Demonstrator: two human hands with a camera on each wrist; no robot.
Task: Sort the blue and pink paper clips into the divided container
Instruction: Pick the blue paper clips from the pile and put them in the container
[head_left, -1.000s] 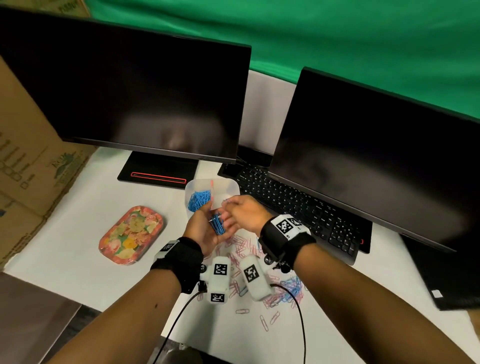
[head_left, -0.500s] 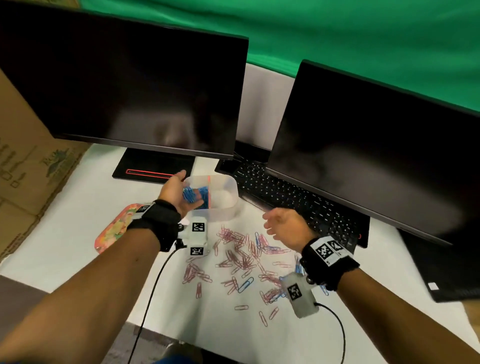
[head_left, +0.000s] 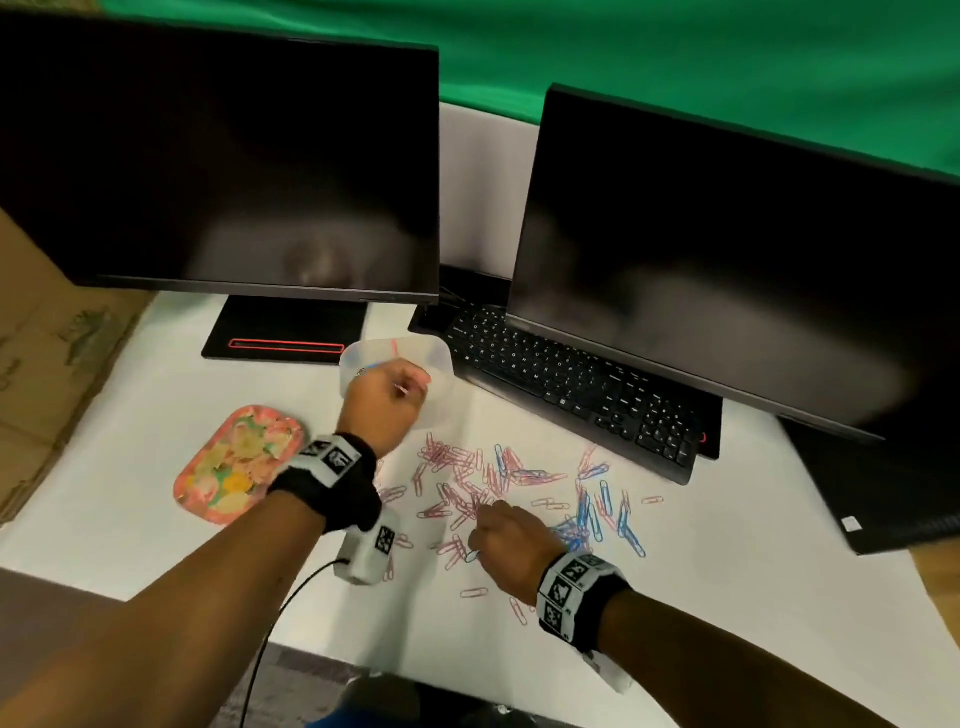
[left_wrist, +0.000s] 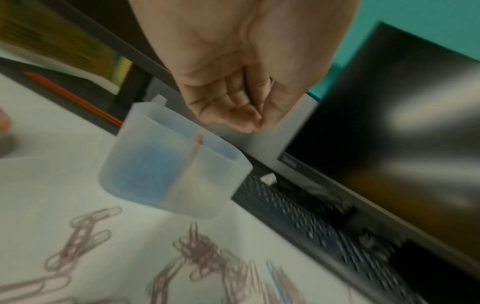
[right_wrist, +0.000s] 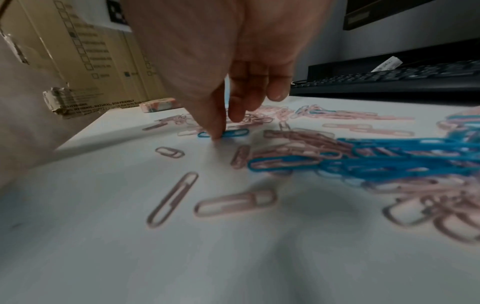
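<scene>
A translucent divided container (head_left: 439, 358) (left_wrist: 176, 170) stands in front of the left monitor's foot, with blue clips (left_wrist: 145, 170) in its left compartment. My left hand (head_left: 387, 400) (left_wrist: 244, 115) hovers palm down over it, fingers loosely curled, with nothing visible in them. Pink paper clips (head_left: 462, 483) and blue paper clips (head_left: 597, 514) (right_wrist: 389, 158) lie scattered on the white table. Down among them, my right hand (head_left: 511, 540) (right_wrist: 226, 127) points its fingers at the table. One fingertip touches a single blue clip (right_wrist: 233, 133) that lies flat.
A black keyboard (head_left: 571, 384) lies to the right of the container under the right monitor (head_left: 727, 249). The left monitor's base (head_left: 285, 332) is behind the container. A floral tray (head_left: 239, 462) sits to the left, near a cardboard box (head_left: 41, 364).
My left hand held blue clips, carried them to the container and has turned palm down over it. My right hand dropped from beside the left hand to the pile and touches a blue clip.
</scene>
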